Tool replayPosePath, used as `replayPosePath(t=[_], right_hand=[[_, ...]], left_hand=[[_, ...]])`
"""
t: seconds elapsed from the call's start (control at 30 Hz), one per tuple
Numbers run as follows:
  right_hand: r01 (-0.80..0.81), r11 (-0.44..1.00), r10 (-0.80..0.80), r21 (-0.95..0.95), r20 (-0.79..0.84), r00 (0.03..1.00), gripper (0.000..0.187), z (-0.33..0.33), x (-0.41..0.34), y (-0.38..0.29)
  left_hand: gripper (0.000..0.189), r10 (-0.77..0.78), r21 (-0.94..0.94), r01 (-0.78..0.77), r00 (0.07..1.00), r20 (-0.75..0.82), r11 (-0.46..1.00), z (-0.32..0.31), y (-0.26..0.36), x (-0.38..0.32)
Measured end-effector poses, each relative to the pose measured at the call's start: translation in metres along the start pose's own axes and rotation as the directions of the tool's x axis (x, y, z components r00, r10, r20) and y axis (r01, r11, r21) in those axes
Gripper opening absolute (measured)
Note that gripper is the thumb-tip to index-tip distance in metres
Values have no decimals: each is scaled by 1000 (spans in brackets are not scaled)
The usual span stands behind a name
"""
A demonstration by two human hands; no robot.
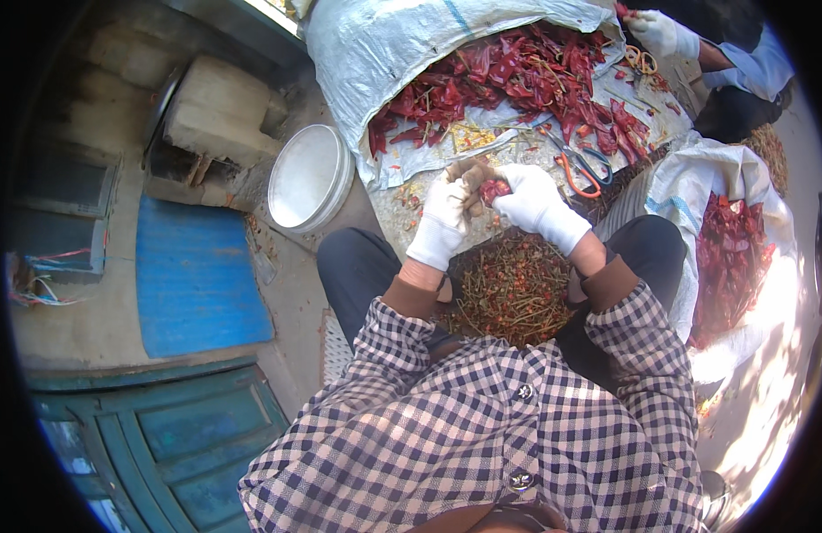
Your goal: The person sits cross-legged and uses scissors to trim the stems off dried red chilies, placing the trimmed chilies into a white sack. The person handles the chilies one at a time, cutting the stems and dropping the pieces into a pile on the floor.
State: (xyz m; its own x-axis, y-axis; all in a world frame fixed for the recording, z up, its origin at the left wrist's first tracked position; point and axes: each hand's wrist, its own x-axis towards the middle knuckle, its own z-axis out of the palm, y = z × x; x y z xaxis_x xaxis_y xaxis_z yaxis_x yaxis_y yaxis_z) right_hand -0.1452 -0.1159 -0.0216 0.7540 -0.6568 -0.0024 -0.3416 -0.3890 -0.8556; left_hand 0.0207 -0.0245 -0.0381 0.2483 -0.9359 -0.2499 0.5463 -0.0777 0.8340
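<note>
My left hand [449, 206], in a white glove with brown-stained fingertips, meets my right hand at the middle of the view; its fingers are bent, and whether they grip anything is hidden. My right hand [531, 200], gloved in white, is closed on a dried red chili pepper [495, 191]. Beyond both hands, a heap of dried red chilies [491, 70] spills from a large white woven sack [377, 60]. Scissors with orange and dark blue handles [582, 168] lie at the heap's near edge. Between my legs is a pile of chili stems [511, 286].
A white bucket [311, 178] stands left of the sack. On the right, an open woven sack [684, 180] holds more red chilies [730, 260]. A co-worker's gloved hand [657, 33] is at the top right, near another pair of scissors [640, 60].
</note>
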Motion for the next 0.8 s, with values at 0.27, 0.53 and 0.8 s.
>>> replayPosePath(t=[0.27, 0.53, 0.8], right_hand=[[310, 928, -320, -208, -17, 947, 27, 3, -9, -19], [-51, 838, 139, 543, -122, 983, 56, -24, 12, -15], [-222, 733, 331, 643, -52, 942, 59, -14, 18, 12]], left_hand=[[46, 134, 796, -3, 986, -98, 605, -64, -31, 62], [49, 493, 971, 214, 859, -135, -107, -121, -5, 151], [46, 493, 851, -107, 849, -191, 513, -77, -20, 107]])
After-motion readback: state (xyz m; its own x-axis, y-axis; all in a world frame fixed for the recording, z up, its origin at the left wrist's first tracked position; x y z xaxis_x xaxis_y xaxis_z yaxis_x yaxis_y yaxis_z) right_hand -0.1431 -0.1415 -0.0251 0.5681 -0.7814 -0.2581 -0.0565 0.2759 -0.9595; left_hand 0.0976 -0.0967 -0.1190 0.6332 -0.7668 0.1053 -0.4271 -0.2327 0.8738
